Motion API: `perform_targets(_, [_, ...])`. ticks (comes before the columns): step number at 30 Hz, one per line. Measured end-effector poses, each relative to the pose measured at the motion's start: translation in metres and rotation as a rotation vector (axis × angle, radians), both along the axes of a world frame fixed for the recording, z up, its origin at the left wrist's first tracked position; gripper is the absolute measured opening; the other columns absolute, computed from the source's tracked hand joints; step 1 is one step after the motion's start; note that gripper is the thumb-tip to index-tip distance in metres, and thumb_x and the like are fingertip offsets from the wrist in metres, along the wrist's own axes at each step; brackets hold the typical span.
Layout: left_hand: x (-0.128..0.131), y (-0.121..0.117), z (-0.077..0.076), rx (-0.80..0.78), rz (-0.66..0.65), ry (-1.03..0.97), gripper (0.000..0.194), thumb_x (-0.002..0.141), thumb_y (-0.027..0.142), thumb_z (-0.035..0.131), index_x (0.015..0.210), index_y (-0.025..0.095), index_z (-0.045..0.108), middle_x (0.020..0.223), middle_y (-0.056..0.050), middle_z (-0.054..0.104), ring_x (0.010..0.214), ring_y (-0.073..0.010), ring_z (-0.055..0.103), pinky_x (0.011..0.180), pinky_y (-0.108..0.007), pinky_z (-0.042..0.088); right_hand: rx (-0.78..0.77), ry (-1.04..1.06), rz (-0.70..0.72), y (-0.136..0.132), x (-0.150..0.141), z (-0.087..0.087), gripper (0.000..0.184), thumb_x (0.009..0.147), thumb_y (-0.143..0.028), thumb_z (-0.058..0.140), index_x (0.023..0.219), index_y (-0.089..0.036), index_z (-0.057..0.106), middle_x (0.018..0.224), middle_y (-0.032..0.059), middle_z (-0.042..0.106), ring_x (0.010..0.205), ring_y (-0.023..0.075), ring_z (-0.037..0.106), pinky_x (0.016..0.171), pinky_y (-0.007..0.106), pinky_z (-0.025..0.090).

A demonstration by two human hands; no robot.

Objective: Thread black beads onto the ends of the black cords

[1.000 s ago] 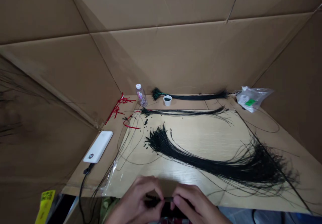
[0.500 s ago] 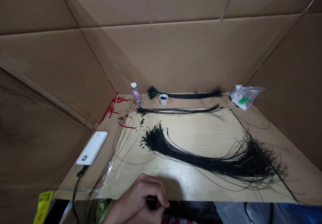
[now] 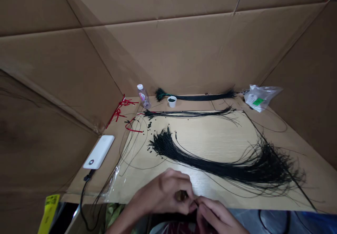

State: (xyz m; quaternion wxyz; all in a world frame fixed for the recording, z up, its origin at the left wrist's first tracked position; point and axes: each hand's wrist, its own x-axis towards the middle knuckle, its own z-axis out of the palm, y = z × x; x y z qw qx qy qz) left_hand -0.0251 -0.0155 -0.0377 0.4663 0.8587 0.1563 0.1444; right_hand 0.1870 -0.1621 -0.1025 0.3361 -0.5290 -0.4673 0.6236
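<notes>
"While the left hand [image 3: 168, 192] is meeting the right hand [image 3: 214, 212], what's between them?"
"A thin dark strand [image 3: 196, 203]; both are pinching it, fingertips nearly together. Beyond, nearer the left hand, a black cord bundle [image 3: 202, 163] is lying crosswise on the bench [image 3: 210, 135]."

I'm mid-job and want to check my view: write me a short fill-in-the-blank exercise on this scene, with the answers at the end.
1. The bundles of dark strands beyond the left hand and right hand number ____.
2. The white cup stands to the ____ of the bottle.
3. The clear bag shows a patch coloured ____.

Missing words: three; right; green.
</notes>
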Motion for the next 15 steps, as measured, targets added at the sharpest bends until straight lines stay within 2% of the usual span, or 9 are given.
perform_targets(2, [0.002,0.026,0.006,0.009,-0.028,0.011,0.015,0.081,0.006,0.081,0.089,0.018,0.08,0.086,0.0,0.079,0.073,-0.013,0.071,0.069,-0.021,0.052,-0.013,0.104,0.004,0.019,-0.011,-0.005,0.075,0.103,-0.09,0.045,0.089,-0.021,0.071,0.066,-0.0053,0.045,0.061,0.0158,0.043,0.06,0.028,0.036])
perform_targets(3, [0.003,0.042,0.008,0.027,-0.05,0.028,0.013,0.085,0.007,0.08,0.095,0.017,0.081,0.089,-0.001,0.081,0.076,-0.0132,0.074,0.071,-0.02,0.054,-0.004,0.124,-0.034,0.027,-0.012,-0.004,0.073,0.104,-0.088,0.047,0.086,-0.021,0.067,0.067,-0.0064,0.041,0.063,0.015,0.038,0.06,0.028,0.031])
perform_targets(5, [0.006,0.078,0.01,0.177,-0.058,0.121,0.012,0.097,0.015,0.075,0.109,0.016,0.081,0.1,-0.003,0.084,0.087,-0.014,0.078,0.08,-0.021,0.058,0.027,0.137,-0.141,0.04,-0.01,0.002,0.068,0.104,-0.085,0.053,0.083,-0.021,0.061,0.07,-0.0067,0.038,0.065,0.015,0.034,0.061,0.028,0.027])
perform_targets(7, [0.012,0.113,0.006,0.279,0.019,0.163,0.022,0.108,0.014,0.061,0.124,0.013,0.077,0.114,-0.009,0.083,0.102,-0.0174,0.077,0.093,-0.027,0.058,0.037,0.162,-0.216,0.047,-0.003,0.009,0.067,0.101,-0.086,0.058,0.08,-0.023,0.058,0.07,-0.0069,0.037,0.064,0.015,0.032,0.059,0.028,0.025])
perform_targets(9, [0.02,0.144,-0.005,0.383,0.05,0.217,0.021,0.101,0.009,0.069,0.118,0.014,0.078,0.117,-0.011,0.081,0.112,-0.024,0.073,0.102,-0.035,0.054,0.027,0.187,-0.272,0.049,0.003,0.013,0.067,0.098,-0.087,0.061,0.078,-0.023,0.057,0.069,-0.0071,0.036,0.063,0.0151,0.029,0.058,0.028,0.024])
perform_targets(11, [0.028,0.164,-0.017,0.476,0.022,0.277,0.021,0.089,0.002,0.078,0.104,0.017,0.08,0.11,-0.009,0.079,0.113,-0.0275,0.069,0.103,-0.038,0.05,0.01,0.218,-0.306,0.047,0.008,0.012,0.066,0.098,-0.086,0.063,0.079,-0.023,0.059,0.068,-0.0073,0.035,0.063,0.015,0.029,0.058,0.028,0.024])
perform_targets(13, [0.035,0.175,-0.027,0.559,-0.014,0.321,0.019,0.086,-0.001,0.08,0.09,0.018,0.077,0.101,-0.007,0.077,0.11,-0.0282,0.067,0.1,-0.039,0.048,-0.002,0.248,-0.348,0.044,0.012,0.01,0.065,0.098,-0.085,0.066,0.079,-0.023,0.06,0.067,-0.0076,0.035,0.063,0.0146,0.028,0.058,0.027,0.023])
perform_targets(15, [0.039,0.177,-0.03,0.632,-0.028,0.341,0.021,0.091,0.0,0.075,0.082,0.018,0.071,0.095,-0.008,0.074,0.107,-0.0281,0.065,0.098,-0.04,0.046,-0.006,0.245,-0.389,0.043,0.015,0.008,0.064,0.098,-0.083,0.066,0.081,-0.022,0.061,0.067,-0.0076,0.037,0.061,0.0141,0.028,0.057,0.027,0.023])
